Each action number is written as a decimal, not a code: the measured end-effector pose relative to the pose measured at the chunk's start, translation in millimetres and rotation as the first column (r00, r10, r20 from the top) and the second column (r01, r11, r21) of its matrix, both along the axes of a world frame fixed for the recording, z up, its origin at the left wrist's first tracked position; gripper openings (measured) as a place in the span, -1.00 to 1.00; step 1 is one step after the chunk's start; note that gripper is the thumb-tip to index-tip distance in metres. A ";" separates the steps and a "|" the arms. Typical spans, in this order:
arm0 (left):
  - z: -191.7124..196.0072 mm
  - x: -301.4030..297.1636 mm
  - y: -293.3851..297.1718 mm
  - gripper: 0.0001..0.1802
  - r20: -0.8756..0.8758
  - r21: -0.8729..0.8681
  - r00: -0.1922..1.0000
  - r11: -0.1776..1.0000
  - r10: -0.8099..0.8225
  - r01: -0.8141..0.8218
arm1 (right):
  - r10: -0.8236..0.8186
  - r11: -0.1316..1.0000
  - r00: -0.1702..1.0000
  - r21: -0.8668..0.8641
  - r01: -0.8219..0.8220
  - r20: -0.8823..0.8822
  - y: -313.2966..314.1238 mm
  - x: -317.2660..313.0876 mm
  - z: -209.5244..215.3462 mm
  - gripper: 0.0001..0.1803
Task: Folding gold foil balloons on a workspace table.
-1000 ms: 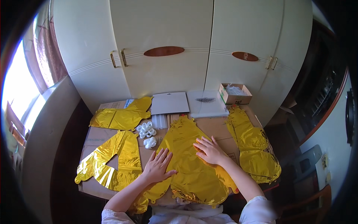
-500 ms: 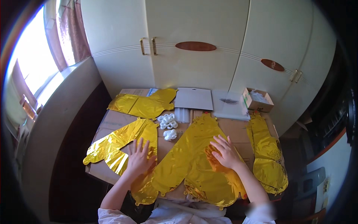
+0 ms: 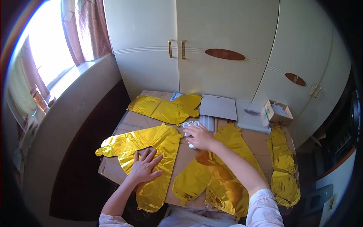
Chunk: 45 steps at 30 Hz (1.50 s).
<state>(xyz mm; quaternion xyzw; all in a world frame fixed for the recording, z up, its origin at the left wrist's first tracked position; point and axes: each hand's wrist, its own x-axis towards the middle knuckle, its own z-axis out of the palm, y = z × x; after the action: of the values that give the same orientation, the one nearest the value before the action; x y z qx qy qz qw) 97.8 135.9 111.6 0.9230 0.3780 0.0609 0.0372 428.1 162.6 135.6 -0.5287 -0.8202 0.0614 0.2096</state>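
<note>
My left hand (image 3: 145, 168) lies flat with spread fingers on a shiny gold foil balloon (image 3: 165, 140), uninflated and angular in outline. Stretched forward, my right hand (image 3: 202, 137) is over a small pile of white rolls (image 3: 190, 124), its fingers apart and partly covering them. Whether it touches a roll is hard to see. Beneath my right forearm spreads another flat gold foil balloon (image 3: 227, 181), crumpled toward its near edge and showing orange reflections.
More gold foil balloons lie at the far left (image 3: 162, 108) and right (image 3: 284, 166) of the cardboard-covered table (image 3: 185, 160). Along the back are a grey-white flat board (image 3: 218, 107), clear plastic bags (image 3: 251, 117) and a small open box (image 3: 281, 120). White cabinets (image 3: 223, 30) stand behind.
My right hand has moved forward and left, from the middle balloon to the white rolls. My left hand stays on the left balloon. The whole view has shifted sideways.
</note>
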 end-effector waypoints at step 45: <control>-24.1 110.8 210.5 -0.74 0.692 -0.423 0.633 0.905 0.348 -0.035 | -0.245 0.957 0.968 -0.146 0.249 0.049 160.6 -48.8 3.7 -0.81</control>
<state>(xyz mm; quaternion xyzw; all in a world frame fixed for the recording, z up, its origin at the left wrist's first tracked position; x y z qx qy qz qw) 208.5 346.4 87.4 0.7424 0.4301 0.3691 0.3573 379.2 323.2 139.3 -0.6422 -0.7438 0.0885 0.1628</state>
